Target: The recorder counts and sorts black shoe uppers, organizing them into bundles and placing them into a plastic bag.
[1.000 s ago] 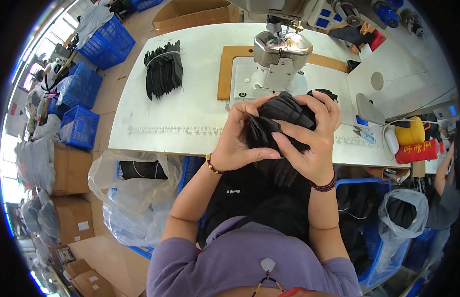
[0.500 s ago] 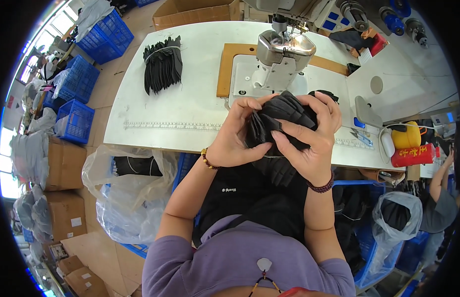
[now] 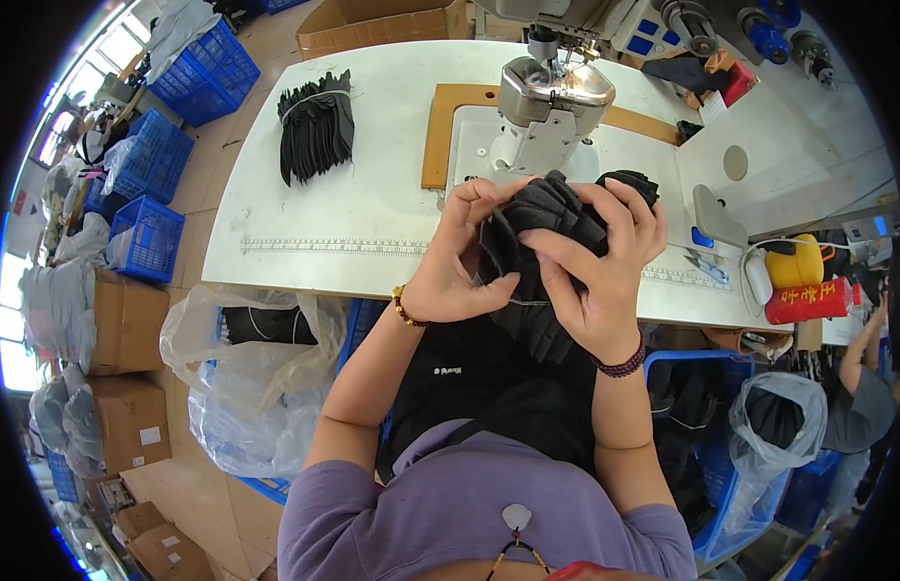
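Note:
Between my two hands, above the table's near edge, is a bundle of black fabric pieces [image 3: 557, 218] with a pale tie round its lower part. My left hand [image 3: 466, 257] pinches the bundle's left side, thumb below and fingers above. On its right side my right hand [image 3: 597, 257] grips it, fingers over the top and thumb against the front layers. The bundle's lower end hangs over my lap. Just behind my right fingers, another dark fabric bundle [image 3: 632, 182] shows in part on the table. Beyond the hands stands a sewing machine [image 3: 557, 102].
A tied stack of black pieces [image 3: 316, 131] lies on the white table [image 3: 372, 184] at the far left. Small scissors [image 3: 707, 266] and a red can [image 3: 808, 301] are at the right. Plastic-lined blue crates [image 3: 736, 494] flank my lap. Another person's arm [image 3: 862, 344] shows far right.
My right hand has shifted slightly left and its fingers have moved over the bundle. The dark bundle behind it shows more now. My left hand keeps its pinch nearly in place.

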Tool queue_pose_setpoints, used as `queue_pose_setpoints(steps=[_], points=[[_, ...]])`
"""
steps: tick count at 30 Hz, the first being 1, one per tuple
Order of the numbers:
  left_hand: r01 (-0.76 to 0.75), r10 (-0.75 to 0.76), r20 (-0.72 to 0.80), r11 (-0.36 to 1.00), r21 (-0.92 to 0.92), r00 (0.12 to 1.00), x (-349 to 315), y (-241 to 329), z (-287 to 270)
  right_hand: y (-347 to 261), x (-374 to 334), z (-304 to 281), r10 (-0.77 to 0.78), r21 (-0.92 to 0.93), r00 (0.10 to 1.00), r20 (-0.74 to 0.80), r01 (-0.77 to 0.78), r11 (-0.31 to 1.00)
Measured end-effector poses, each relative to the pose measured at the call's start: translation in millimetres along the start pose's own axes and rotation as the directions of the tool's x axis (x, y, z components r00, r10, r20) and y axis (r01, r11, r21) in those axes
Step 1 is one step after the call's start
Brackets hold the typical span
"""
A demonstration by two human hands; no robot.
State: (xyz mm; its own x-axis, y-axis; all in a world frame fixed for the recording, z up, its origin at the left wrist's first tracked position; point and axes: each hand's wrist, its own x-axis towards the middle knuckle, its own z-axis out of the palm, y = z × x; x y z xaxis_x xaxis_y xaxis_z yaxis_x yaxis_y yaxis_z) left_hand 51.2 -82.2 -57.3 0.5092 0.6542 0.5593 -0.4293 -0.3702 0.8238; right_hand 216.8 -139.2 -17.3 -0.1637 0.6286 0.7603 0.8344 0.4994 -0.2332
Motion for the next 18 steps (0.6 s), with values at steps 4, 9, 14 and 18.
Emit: queue_pose_setpoints(steps=[4, 9, 14, 18], points=[[0.030, -0.032, -0.012, 0.996, -0.085, 0.999, 0.3, -1.7, 1.0, 1.0, -1.8, 1.3, 0.042, 0.042, 0.999, -0.004, -0.041, 0.998], [0.051, -0.054, -0.021, 0.991, -0.124, 0.998, 0.5, -3.7, 0.0, 4.2, -0.6, 5.6, 0.028, 0.051, 0.999, -0.032, -0.027, 0.998], [0.111, -0.110, 0.016, 0.968, -0.225, 0.994, 1.9, -1.4, -4.9, 4.6, 0.2, 7.6, 0.023, 0.042, 0.999, -0.047, -0.021, 0.999], [0.057, -0.043, 0.066, 0.970, -0.236, 0.997, 3.9, -0.6, -5.6, -1.0, 0.7, 10.2, 0.061, 0.043, 0.996, -0.065, -0.059, 0.997]])
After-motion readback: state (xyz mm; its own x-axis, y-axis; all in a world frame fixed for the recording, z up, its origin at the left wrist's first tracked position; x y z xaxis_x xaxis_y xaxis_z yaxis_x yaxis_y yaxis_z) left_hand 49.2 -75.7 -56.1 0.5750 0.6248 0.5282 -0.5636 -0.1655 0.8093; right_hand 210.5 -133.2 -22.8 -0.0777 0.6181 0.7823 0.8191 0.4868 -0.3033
